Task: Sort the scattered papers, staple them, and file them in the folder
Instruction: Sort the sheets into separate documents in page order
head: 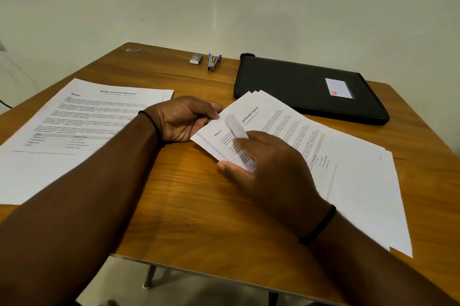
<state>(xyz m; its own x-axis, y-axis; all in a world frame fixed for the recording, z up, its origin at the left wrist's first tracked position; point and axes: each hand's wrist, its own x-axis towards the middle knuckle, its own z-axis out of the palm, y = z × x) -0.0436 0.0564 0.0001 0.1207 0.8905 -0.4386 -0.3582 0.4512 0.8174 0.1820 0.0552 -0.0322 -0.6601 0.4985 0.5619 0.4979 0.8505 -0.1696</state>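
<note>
Both hands hold a fanned paper stack on the tabletop [199,206].
Left hand [184,120] and right hand [268,168] pinch the paper stack [323,146] at its near corner; black folder [298,86] lies just behind, stapler [213,62] farther back.

Two paper stacks, one folder, one stapler. Left stack [82,128]: white printed sheets, flat on surface, heading "Sample Financial Statement", small table near the lower part. Right stack [323,156]: white printed sheets, loosely fanned, angled diagonally, "Section 5" on top page, near corner curled up, far corner overlapping the folder [308,89] edge. Folder: black, zip-edged, closed, flat, white label with red patch on cover. Stapler [213,62]: small, purple and metal, at far edge, well apart from both stacks.
</note>
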